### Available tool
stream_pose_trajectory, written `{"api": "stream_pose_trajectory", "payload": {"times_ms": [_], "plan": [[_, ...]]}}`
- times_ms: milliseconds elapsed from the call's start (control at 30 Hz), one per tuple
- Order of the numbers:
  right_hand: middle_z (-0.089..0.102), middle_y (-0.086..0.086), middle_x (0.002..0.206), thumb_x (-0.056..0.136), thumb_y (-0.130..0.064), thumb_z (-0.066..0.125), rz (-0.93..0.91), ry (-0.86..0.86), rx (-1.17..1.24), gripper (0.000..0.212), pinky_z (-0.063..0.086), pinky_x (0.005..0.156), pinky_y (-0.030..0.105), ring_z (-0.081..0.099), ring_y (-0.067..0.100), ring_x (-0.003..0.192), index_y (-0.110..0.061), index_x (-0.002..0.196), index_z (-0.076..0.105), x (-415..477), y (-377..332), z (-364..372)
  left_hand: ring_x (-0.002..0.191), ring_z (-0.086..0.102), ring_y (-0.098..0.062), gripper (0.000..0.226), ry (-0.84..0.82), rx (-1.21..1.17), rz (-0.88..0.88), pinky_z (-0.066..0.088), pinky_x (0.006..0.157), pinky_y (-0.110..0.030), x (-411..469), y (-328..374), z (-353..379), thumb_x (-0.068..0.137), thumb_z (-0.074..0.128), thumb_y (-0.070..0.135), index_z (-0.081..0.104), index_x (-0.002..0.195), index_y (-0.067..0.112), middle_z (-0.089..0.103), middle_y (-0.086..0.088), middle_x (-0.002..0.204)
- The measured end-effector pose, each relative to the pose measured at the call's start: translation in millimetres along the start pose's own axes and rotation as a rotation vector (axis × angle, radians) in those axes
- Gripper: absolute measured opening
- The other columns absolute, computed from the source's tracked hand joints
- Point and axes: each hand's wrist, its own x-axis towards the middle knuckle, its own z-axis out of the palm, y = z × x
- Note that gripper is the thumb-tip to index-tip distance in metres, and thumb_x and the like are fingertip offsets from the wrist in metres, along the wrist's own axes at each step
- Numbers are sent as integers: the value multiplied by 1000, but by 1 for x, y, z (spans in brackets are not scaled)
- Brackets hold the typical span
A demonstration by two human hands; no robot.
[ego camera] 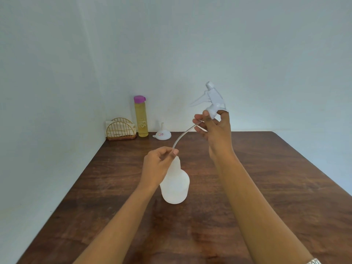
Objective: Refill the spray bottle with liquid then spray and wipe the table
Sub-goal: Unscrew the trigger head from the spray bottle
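Note:
A translucent white spray bottle (pixel 176 185) stands upright in the middle of the dark wooden table (pixel 266 178), without its head. My left hand (pixel 159 164) grips its neck. My right hand (pixel 213 128) holds the white trigger spray head (pixel 214 99) up in the air above and to the right of the bottle. The clear dip tube (pixel 182 135) curves down from the head to the bottle's mouth by my left fingertips. A tall bottle of yellow liquid (pixel 142 119) with a purple cap stands at the back of the table.
A small white funnel (pixel 162 133) sits upside down next to the yellow bottle. A gold wire napkin holder (pixel 121 129) with napkins stands in the back left corner against the wall. Pale walls border the table at the back and left.

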Motion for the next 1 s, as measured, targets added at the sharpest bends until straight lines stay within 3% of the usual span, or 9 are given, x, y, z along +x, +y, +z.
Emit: {"api": "stream_pose_trajectory", "payload": {"times_ms": [100, 233, 333, 500, 700, 833, 1000], "plan": [[69, 4, 92, 94, -24, 56, -6, 7, 7, 19, 56, 81, 30, 69, 14, 83, -20, 109, 45, 9, -9, 1, 89, 65, -6, 24, -23, -13, -4, 46, 66, -15, 9, 9, -5, 87, 65, 39, 75, 99, 21, 73, 9, 91], [68, 7, 93, 95, -21, 56, 28, 30, 55, 12, 56, 81, 32, 68, 19, 84, -26, 98, 45, 28, -20, 5, 84, 64, 5, 19, -59, -56, -12, 41, 67, -5, 21, 22, -16, 86, 68, 32, 77, 91, 15, 74, 7, 88], [68, 7, 89, 96, -20, 55, 59, 22, 111, 18, 55, 81, 33, 68, 20, 80, -20, 109, 42, 44, -25, 9, 73, 63, 10, 17, -64, -137, -26, 39, 62, 3, 27, 32, -22, 85, 69, 26, 76, 83, 11, 73, 1, 81], [66, 9, 88, 95, -20, 55, 95, -5, 151, 26, 55, 82, 35, 67, 22, 80, -12, 117, 42, 65, -31, 17, 66, 65, 5, 12, -41, -188, -29, 42, 59, 1, 35, 48, -29, 84, 70, 23, 76, 85, 12, 73, 1, 73], [65, 11, 87, 94, -18, 58, 177, -55, 187, 19, 57, 73, 32, 68, 23, 76, -13, 107, 46, 87, -37, 32, 65, 68, -10, 5, 0, -289, -67, 59, 67, -25, 45, 57, -39, 81, 73, 21, 74, 83, 17, 75, -1, 72], [64, 9, 84, 95, -17, 56, 229, -91, 146, 8, 56, 74, 33, 66, 22, 74, -18, 88, 51, 96, -40, 47, 61, 68, -11, 16, 44, -301, -98, 59, 61, -25, 49, 60, -46, 81, 72, 22, 73, 92, 10, 74, -1, 71], [64, 9, 81, 94, -22, 57, 253, -139, 71, 12, 58, 66, 30, 66, 21, 71, -11, 98, 54, 95, -45, 44, 62, 70, -11, 16, -15, -446, -222, 58, 57, -23, 31, 70, -43, 80, 71, 21, 73, 90, 10, 74, -4, 73]]}}
